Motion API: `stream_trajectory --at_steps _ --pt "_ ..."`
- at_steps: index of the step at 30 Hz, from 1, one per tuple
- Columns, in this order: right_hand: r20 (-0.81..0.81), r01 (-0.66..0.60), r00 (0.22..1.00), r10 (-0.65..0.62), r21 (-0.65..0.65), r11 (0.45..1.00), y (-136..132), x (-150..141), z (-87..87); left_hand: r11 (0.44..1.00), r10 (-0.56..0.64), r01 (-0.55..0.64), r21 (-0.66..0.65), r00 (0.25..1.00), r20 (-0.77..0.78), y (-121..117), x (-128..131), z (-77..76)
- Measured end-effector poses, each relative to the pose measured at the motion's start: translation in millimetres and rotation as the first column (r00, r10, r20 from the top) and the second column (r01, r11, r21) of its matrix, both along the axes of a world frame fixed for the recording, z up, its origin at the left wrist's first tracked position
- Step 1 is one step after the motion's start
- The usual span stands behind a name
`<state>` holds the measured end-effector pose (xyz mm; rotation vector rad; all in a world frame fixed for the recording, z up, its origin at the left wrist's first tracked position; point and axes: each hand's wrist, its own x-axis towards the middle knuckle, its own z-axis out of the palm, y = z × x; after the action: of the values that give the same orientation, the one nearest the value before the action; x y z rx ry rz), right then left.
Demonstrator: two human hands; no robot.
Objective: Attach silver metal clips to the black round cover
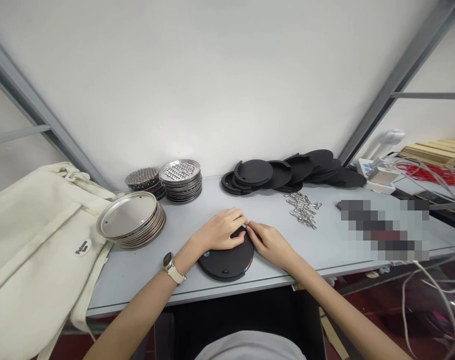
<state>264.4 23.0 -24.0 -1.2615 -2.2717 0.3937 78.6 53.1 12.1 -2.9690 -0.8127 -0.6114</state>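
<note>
A black round case [223, 262] lies flat near the table's front edge, with a small slot at its near side and a thin coloured strip along its right rim. My left hand [224, 230] rests over its far part, thumb on top and fingers curled at the far edge. At the upper right rim my right hand [267, 240] is closed in a pinch, its fingertips meeting those of the left. Whatever small piece is between these fingertips is mostly hidden. Silvery metal clips [303, 209] lie in a loose heap to the right.
Stacked round metal plates [127, 215] stand at left, with stacks of grater discs [180, 172] behind. Overlapping black round cases [253, 172] line the wall. A cream bag [32, 250] covers the left end. Cables [447, 300] hang at right, near red cords [432, 174].
</note>
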Motion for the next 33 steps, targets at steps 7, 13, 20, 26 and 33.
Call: stream_trajectory --at_steps 7,13,20,26,33 --pt "-0.008 -0.018 1.0 0.018 0.004 1.0 1.0 0.1 -0.2 1.0 -0.005 0.005 -0.025 1.0 0.013 1.1 0.0 -1.4" --pt "0.0 -0.009 1.0 0.009 0.005 1.0 1.3 0.4 -1.2 0.998 -0.013 0.014 -0.054 1.0 0.013 1.9 -0.4 -2.9" --pt "0.012 -0.01 1.0 0.01 0.011 1.0 2.0 1.1 -2.7 0.995 -0.038 0.039 -0.088 0.999 0.022 2.5 -1.8 -3.9" --pt "0.041 0.0 0.999 -0.001 0.02 1.0 2.2 1.8 -3.7 0.991 -0.05 0.056 -0.118 0.998 0.046 2.5 -2.1 -3.9" --pt "0.049 0.005 0.999 -0.006 0.022 1.0 3.3 1.0 -4.7 0.984 -0.047 0.061 -0.165 0.995 0.084 3.2 -2.1 -4.1"
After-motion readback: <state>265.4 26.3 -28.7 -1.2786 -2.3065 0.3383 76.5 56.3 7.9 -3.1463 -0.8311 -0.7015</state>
